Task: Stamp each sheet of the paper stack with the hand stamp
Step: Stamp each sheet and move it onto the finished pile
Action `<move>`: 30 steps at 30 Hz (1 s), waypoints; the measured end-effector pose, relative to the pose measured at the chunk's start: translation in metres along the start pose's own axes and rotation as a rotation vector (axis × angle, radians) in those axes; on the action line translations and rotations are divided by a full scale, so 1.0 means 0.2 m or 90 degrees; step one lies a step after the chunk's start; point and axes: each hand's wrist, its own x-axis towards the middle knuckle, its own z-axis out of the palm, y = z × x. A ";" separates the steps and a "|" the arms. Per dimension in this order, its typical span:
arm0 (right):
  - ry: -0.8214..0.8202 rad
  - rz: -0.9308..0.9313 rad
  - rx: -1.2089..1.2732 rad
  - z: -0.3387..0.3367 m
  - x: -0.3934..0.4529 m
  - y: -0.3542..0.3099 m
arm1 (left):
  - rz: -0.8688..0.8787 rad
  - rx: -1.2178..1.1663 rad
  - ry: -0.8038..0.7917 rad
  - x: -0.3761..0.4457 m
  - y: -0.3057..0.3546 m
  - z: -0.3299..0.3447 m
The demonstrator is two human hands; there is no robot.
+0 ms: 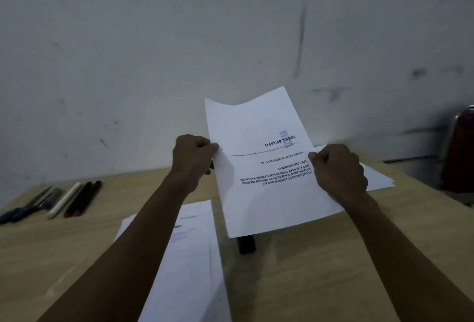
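Two grips, our left hand (193, 159) and right hand (339, 170), pinch one white printed sheet bearing a blue stamp mark (266, 168) at its side edges, lifted above the tan wooden bench (333, 257); black hand stamp (246, 244) at six o'clock beneath it.

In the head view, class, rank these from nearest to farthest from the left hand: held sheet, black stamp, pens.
1. Held sheet: pinched at its edge by the left hand.
2. Black stamp: on the table below the sheet, to the hand's right.
3. Pens: far left of the table.
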 end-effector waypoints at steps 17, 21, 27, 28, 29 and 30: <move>-0.021 0.127 -0.231 0.00 0.70 0.86 | -0.078 0.201 -0.210 0.27 -0.15 1.32; -0.007 0.138 -0.242 0.08 0.91 0.98 | -0.064 0.213 -0.206 0.39 -0.23 1.53; 0.015 0.137 -0.264 0.24 1.14 1.14 | -0.027 0.284 -0.198 0.53 -0.38 1.75; 0.014 0.137 -0.268 0.26 1.17 1.16 | -0.023 0.298 -0.199 0.54 -0.40 1.78; 0.016 0.138 -0.270 0.28 1.20 1.18 | -0.020 0.306 -0.199 0.56 -0.41 1.80; 0.022 0.138 -0.272 0.30 1.22 1.19 | -0.019 0.315 -0.198 0.56 -0.43 1.83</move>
